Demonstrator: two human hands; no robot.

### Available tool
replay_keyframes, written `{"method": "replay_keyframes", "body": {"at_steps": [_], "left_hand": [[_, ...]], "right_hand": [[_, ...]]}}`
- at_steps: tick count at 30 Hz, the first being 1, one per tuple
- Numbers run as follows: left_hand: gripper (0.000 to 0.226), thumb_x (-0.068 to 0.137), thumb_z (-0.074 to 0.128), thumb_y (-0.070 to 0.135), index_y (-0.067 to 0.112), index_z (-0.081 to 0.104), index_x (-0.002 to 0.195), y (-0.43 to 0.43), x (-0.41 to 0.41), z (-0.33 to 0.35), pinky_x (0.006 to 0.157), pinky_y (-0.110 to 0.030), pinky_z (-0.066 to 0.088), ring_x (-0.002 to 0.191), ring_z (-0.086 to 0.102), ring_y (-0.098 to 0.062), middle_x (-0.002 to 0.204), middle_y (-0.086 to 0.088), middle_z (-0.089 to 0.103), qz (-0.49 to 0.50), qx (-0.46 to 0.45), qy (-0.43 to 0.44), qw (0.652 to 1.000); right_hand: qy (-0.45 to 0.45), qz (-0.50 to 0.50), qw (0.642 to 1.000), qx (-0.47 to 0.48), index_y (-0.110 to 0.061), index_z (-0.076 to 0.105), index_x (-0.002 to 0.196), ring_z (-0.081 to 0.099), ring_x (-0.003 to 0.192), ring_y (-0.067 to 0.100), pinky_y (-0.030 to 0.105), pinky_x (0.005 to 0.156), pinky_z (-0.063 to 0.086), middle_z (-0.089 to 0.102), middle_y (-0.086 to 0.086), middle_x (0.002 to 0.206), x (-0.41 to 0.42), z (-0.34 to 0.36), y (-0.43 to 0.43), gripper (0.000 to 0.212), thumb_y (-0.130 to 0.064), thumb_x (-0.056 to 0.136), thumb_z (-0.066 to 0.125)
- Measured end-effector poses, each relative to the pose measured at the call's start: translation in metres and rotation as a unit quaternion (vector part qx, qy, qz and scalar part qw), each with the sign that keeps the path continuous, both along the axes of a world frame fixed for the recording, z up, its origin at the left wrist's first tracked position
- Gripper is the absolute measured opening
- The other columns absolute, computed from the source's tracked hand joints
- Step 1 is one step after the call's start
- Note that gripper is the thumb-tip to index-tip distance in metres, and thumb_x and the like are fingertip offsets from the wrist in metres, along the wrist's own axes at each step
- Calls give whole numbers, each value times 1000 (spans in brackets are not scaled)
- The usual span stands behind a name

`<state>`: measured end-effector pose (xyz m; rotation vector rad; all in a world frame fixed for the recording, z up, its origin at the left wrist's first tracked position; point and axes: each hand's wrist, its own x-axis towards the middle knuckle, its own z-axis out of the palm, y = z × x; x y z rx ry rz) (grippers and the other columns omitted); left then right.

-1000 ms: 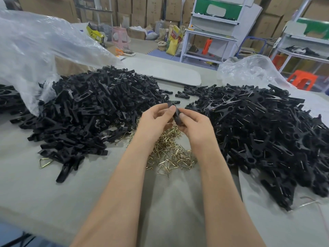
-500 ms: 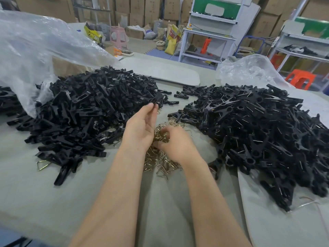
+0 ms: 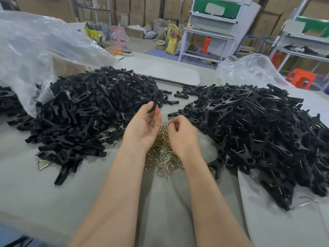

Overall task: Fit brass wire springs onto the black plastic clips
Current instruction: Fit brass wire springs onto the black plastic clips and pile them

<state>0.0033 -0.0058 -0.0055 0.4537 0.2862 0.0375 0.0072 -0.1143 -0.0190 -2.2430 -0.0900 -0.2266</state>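
Two bare forearms reach in from the near edge over the grey table (image 3: 53,193). Between them lies a loose pile of triangular brass wire springs (image 3: 164,161), and one stray spring (image 3: 42,164) sits off to the left, touching the near edge of the left heap.

The left hand (image 3: 142,129) is raised over the far end of the spring pile with its palm turned inward. Its thumb and forefinger pinch a black plastic clip (image 3: 156,101) by its lower end, so the clip stands up above the fingertips. The right hand (image 3: 184,136) hangs just beside it over the springs. Its fingers (image 3: 175,122) are curled with the tips drawn together, but it is not possible to tell whether they hold a spring.

A large heap of loose black plastic clip halves (image 3: 85,113) spreads to the left of the hands. A second heap of black clips showing wire (image 3: 258,131) spreads to the right.

A crumpled clear plastic bag (image 3: 35,50) rises behind the left heap, and a smaller clear bag (image 3: 249,70) rises behind the right. Farther back stand a white shelf unit (image 3: 210,32), an orange plastic stool (image 3: 300,79) and stacked cardboard boxes (image 3: 142,9).
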Motion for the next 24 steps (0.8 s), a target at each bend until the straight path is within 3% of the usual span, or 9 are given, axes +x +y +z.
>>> {"method": "replay_keyframes", "body": {"at_steps": [3,7,9,14,18,21,24], "left_hand": [[7,87,65,9,4,62,83,0,0,-1,58,-18,55,65,62,-8,72,-5,64,-2,9,3,1000],[7,87,64,14,9,60,85,1,1,-2,64,-17,53,65,60,-6,77,-2,65,8,41,13,999],[10,87,66,14,10,58,82,1,2,-2,66,-18,52,63,61,-6,78,-2,64,27,43,17,999],[13,86,66,14,11,57,78,3,1,0,66,-18,51,62,59,-6,79,-2,64,44,25,24,998],[8,89,62,10,9,58,81,2,0,0,70,-17,52,70,58,-7,80,-3,62,53,28,26,998],[7,89,61,8,9,59,83,1,1,0,74,-19,53,74,60,-8,80,-3,63,54,45,27,997],[4,88,62,9,10,60,84,2,1,-1,76,-20,54,74,61,-8,79,-2,65,55,50,28,997]], "right_hand": [[4,14,1000,24,-18,57,108,58,93,14,26,75,40,64,-5,99,2,3,-5,18,-27,96,47],[43,113,980,-158,-20,57,124,53,107,22,28,84,39,52,4,120,1,-4,0,36,-25,89,58],[34,100,979,-174,-21,58,122,53,105,23,27,82,38,52,6,119,0,-6,4,34,-21,88,58],[-7,33,994,-107,-20,63,101,58,93,19,31,83,46,64,1,102,1,-10,6,13,-19,93,54],[-2,-13,1000,18,-17,62,112,50,74,-2,2,61,36,60,-7,95,7,-5,-6,22,-11,92,55],[27,-3,996,80,-19,67,106,50,70,-6,0,54,36,58,-15,80,11,-3,-13,18,-13,90,60],[-12,12,991,134,-19,67,95,55,72,-2,0,59,40,60,-15,77,6,4,-10,12,-11,89,63]]}}
